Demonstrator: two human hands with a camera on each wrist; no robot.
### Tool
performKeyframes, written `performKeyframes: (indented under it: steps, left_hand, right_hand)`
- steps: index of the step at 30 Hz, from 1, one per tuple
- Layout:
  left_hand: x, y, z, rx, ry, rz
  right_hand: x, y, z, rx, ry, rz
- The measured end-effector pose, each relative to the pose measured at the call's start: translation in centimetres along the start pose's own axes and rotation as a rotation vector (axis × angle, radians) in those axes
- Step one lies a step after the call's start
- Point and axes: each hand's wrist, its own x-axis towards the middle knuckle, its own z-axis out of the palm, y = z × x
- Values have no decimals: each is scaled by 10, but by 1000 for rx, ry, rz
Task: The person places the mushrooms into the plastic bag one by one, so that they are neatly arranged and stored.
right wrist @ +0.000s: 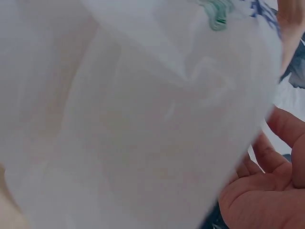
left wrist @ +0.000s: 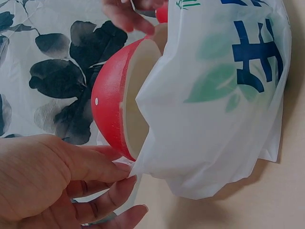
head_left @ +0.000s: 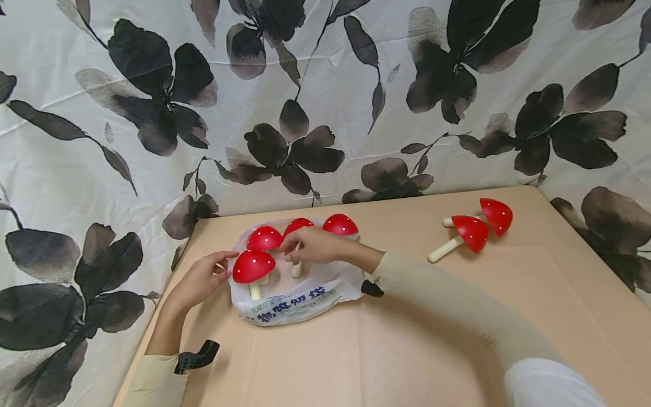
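On the far left of the worktop (head_left: 305, 362), the left hand (head_left: 200, 280) pinches a white bag's (head_left: 341, 282) edge beside red mushrooms (head_left: 253, 267); whether the right hand (head_left: 322, 246), among them, grips one, I cannot tell.

The room's kind is unclear, with floral cloth (head_left: 351, 107) backing a tan table (head_left: 305, 362).

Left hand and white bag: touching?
Touching: the left wrist view shows the left hand pinching the edge of the white bag between its fingers.
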Motion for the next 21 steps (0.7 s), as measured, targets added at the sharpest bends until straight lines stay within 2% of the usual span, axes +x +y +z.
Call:
performKeyframes:
  steps: [10,21]
  left_hand:
    - [-1,-1,1,-42,5,-20]
    - [1,-2,-2,-22,-6,-4]
  right_hand:
    - [-44,4,-32,37,29,-17]
    - [-96,16,-63,44,105,46]
